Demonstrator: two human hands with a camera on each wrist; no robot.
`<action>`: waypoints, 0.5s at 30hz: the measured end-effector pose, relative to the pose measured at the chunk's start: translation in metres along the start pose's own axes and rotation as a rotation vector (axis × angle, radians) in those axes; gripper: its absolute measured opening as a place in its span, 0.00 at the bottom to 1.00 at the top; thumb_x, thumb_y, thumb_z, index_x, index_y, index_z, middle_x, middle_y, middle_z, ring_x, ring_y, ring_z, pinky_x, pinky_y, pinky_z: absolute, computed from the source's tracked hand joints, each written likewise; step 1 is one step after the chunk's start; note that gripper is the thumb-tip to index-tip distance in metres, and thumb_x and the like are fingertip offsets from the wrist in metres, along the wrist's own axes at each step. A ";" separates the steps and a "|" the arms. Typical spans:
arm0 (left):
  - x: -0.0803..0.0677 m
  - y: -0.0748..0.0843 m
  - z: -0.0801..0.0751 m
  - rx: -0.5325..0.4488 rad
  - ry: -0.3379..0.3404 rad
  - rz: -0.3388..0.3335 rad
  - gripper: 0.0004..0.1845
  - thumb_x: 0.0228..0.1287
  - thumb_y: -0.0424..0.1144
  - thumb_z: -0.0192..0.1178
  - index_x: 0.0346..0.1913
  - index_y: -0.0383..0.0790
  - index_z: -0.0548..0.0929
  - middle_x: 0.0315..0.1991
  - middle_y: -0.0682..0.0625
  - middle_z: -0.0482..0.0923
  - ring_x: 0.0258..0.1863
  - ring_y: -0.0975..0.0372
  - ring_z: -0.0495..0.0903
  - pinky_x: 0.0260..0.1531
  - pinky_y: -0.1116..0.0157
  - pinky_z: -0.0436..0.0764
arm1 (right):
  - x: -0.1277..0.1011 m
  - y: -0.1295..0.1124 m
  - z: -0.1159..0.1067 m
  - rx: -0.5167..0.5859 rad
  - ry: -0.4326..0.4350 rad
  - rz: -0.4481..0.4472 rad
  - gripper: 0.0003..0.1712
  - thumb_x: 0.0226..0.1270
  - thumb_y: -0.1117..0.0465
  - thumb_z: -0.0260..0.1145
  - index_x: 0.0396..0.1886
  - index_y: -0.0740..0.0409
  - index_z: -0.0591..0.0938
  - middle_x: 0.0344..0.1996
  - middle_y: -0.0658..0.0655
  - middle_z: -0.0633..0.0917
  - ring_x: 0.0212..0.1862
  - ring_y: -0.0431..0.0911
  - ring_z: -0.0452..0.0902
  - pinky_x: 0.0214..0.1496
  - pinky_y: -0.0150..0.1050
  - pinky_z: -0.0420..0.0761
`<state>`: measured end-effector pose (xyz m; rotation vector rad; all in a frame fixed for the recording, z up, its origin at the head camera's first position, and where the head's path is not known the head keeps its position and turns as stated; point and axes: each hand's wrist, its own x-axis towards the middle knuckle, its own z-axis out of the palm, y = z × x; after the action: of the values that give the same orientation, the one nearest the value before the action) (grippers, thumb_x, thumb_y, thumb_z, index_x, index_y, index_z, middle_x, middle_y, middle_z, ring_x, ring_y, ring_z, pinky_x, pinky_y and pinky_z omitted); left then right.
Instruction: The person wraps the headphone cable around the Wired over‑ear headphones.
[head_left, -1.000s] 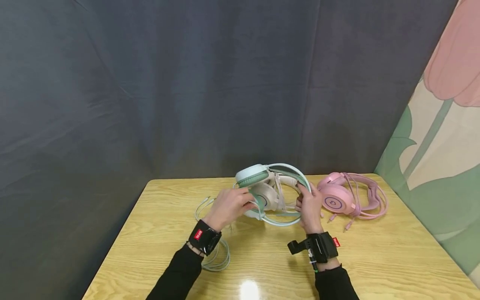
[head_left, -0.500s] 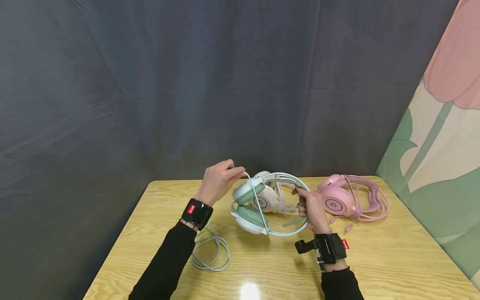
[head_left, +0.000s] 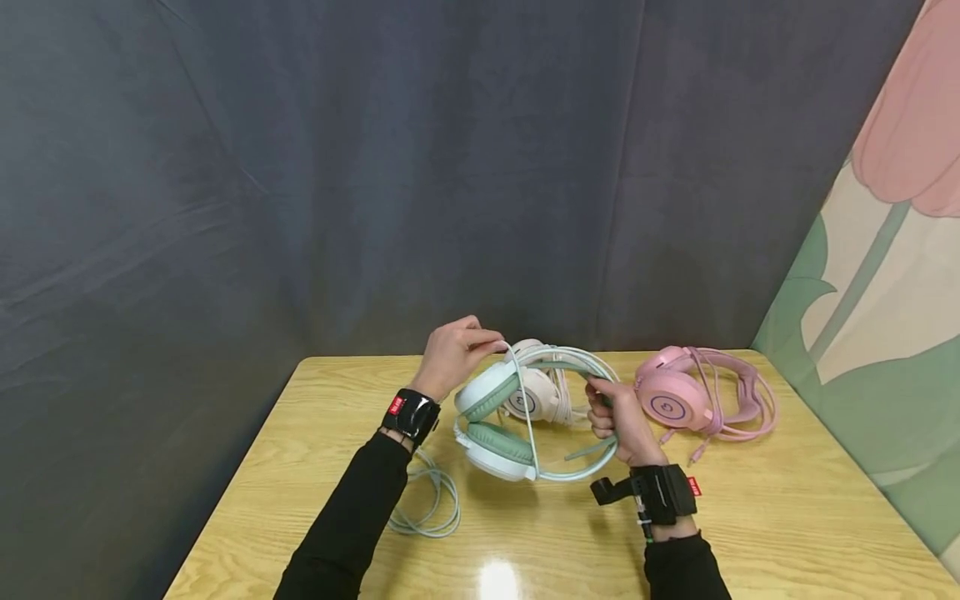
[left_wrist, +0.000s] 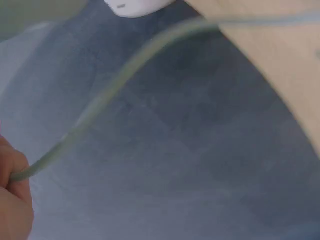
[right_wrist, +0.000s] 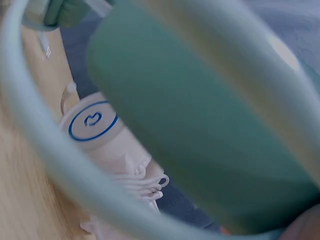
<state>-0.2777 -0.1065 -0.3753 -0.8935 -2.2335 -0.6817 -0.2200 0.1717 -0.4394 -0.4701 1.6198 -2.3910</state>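
My right hand (head_left: 624,423) grips a pair of mint-green headphones (head_left: 501,442) by the headband, holding them over the table with both ear cups pointing left. Between thumb and fingertips, my left hand (head_left: 459,357) pinches the pale green headphone cable (head_left: 529,417) beside the upper cup. From there the cable runs down across the front of both cups to the lower end of the band. The left wrist view shows the cable (left_wrist: 110,95) leaving the pinching fingers (left_wrist: 17,200). In the right wrist view the green headband padding (right_wrist: 200,115) fills the middle.
White headphones (head_left: 542,398) with a bundled cord stand behind the green pair, partly hidden. Pink headphones (head_left: 672,402), wrapped in their cord, lie to the right. A loose cable coil (head_left: 444,510) rests on the wooden table (head_left: 570,542) near my left forearm. A dark curtain (head_left: 450,167) hangs behind.
My left hand has risen from the ear cups, drawing the cable up and across them, then shifted slightly right. The headphones have turned and dropped a little; my right hand moved slightly right.
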 end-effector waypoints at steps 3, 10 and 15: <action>-0.004 -0.007 0.003 -0.146 0.046 -0.103 0.09 0.60 0.41 0.68 0.42 0.45 0.90 0.25 0.54 0.77 0.22 0.67 0.70 0.24 0.71 0.68 | -0.001 -0.002 -0.003 0.089 -0.110 0.017 0.21 0.81 0.58 0.36 0.25 0.52 0.67 0.13 0.48 0.47 0.15 0.39 0.37 0.17 0.35 0.38; -0.017 -0.024 0.009 -0.413 0.161 -0.345 0.09 0.61 0.41 0.68 0.42 0.43 0.90 0.31 0.50 0.86 0.25 0.66 0.74 0.27 0.72 0.71 | -0.002 -0.004 -0.009 0.305 -0.352 0.066 0.23 0.81 0.57 0.26 0.29 0.53 0.65 0.17 0.48 0.46 0.16 0.39 0.37 0.17 0.32 0.40; -0.021 -0.031 0.017 -0.621 0.223 -0.470 0.11 0.59 0.38 0.70 0.42 0.34 0.89 0.38 0.42 0.88 0.33 0.65 0.83 0.35 0.74 0.80 | -0.002 -0.002 -0.013 0.422 -0.452 0.086 0.25 0.81 0.55 0.24 0.32 0.54 0.68 0.17 0.47 0.47 0.16 0.38 0.38 0.17 0.30 0.42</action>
<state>-0.2948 -0.1241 -0.4091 -0.5115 -2.0583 -1.6675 -0.2230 0.1846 -0.4420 -0.7646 0.9009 -2.2580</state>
